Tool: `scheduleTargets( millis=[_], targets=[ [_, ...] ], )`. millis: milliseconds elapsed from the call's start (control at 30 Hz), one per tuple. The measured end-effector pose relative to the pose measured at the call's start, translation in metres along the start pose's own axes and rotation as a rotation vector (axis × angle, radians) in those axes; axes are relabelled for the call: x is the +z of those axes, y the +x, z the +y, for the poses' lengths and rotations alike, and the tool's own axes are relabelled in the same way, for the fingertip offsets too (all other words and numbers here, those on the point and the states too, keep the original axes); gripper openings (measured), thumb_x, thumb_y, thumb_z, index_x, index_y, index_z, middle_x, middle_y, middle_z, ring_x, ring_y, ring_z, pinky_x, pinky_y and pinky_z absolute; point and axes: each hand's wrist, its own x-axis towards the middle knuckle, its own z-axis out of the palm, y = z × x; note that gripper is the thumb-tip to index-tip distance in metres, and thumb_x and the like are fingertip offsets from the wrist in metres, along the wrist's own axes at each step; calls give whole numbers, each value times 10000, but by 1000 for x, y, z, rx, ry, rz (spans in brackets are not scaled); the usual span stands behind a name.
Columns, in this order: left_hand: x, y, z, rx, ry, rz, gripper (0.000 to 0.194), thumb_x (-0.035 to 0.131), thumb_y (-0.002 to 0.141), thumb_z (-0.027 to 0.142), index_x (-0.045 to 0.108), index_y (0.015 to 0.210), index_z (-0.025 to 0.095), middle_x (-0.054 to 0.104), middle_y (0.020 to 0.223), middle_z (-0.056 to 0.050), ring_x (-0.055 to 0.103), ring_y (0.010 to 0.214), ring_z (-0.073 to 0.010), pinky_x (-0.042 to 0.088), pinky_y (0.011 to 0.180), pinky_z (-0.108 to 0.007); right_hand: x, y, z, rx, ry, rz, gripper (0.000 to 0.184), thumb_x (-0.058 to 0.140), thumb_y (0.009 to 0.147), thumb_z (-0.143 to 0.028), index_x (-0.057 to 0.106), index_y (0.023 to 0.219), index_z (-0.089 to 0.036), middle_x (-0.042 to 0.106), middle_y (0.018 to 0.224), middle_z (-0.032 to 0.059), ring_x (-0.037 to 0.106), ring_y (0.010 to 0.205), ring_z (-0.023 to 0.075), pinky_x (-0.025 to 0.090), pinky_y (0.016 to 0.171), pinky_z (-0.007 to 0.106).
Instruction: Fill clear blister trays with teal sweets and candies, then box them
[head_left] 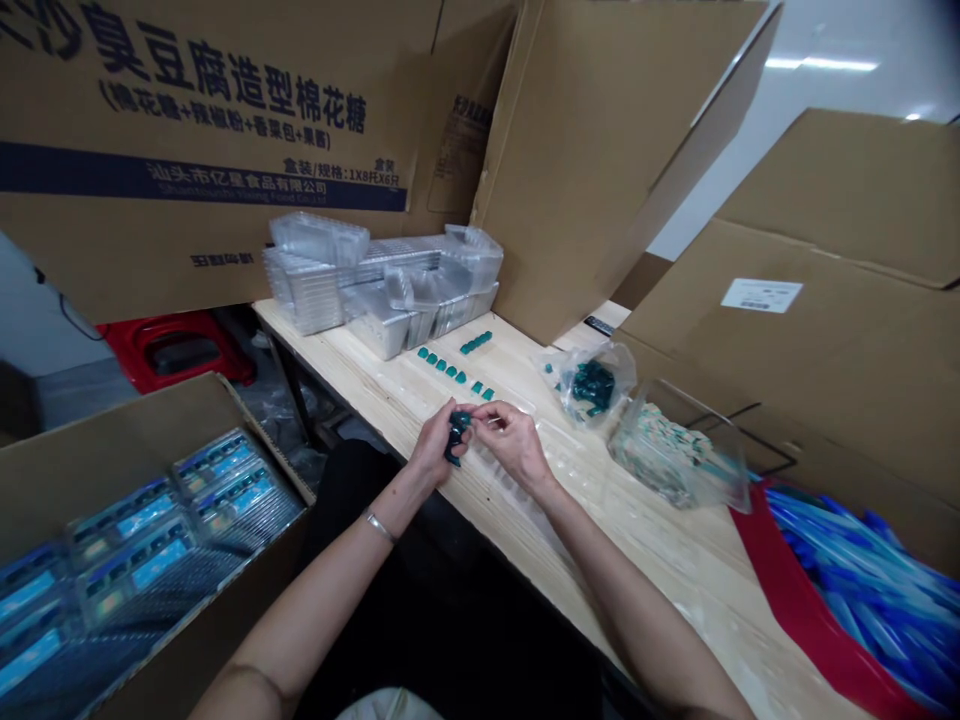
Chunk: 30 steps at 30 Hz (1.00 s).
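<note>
Close to the table's front edge, my left hand is closed around several small dark green pieces, glossy like plastic. Its thumb side faces my right hand, whose thumb and fingertips are pinched together right beside those pieces. Whatever sits in that pinch is too small to make out. Just beyond both hands, a row of small green pieces lies on the light wooden table. A shorter row of green pieces lies behind it.
Stacked clear plastic trays stand at the back. To the right are a clear bag of dark green pieces, a clear container of pale pieces and a red tub of blue items. An open carton holding packs stands left.
</note>
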Motion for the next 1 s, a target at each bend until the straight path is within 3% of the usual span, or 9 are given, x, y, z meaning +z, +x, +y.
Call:
scheduleTargets(
  millis=[167,267,500,700,1000],
  targets=[
    [-3,-10,5,115,165,-98,354,651,711,453,616,893,152,560,812,-12,384,434,-5,153,310,-125,-16,10,2,289,385,-10,263,744,612,-323,619,779,-162,653,629,0,608,575,119,497,613,250],
    [-1,-15,7,113,241,-145,392,670,698,452,618,956,161,529,734,13,351,420,-6,163,318,-124,-18,11,6,353,507,-64,288,766,588,-327,638,780,-155,677,665,11,629,617,122,505,651,253],
    [-2,-13,6,91,290,-159,475,718,646,448,563,999,170,357,450,113,244,347,-17,144,334,-133,-16,7,9,325,446,-17,273,765,578,-333,661,756,-154,661,649,-4,608,577,111,503,609,247],
    [-3,-13,6,89,313,-163,394,703,675,429,529,924,177,360,445,113,241,338,-16,139,330,-133,-14,5,2,261,323,32,191,728,592,-273,618,706,-166,624,560,-21,591,520,115,464,559,236],
    [1,-15,3,-10,156,-257,341,726,664,388,512,781,149,373,529,85,235,384,1,117,328,-121,-3,-2,8,305,497,140,171,681,618,-242,551,708,-179,611,560,-35,559,489,95,453,560,231]
  ],
)
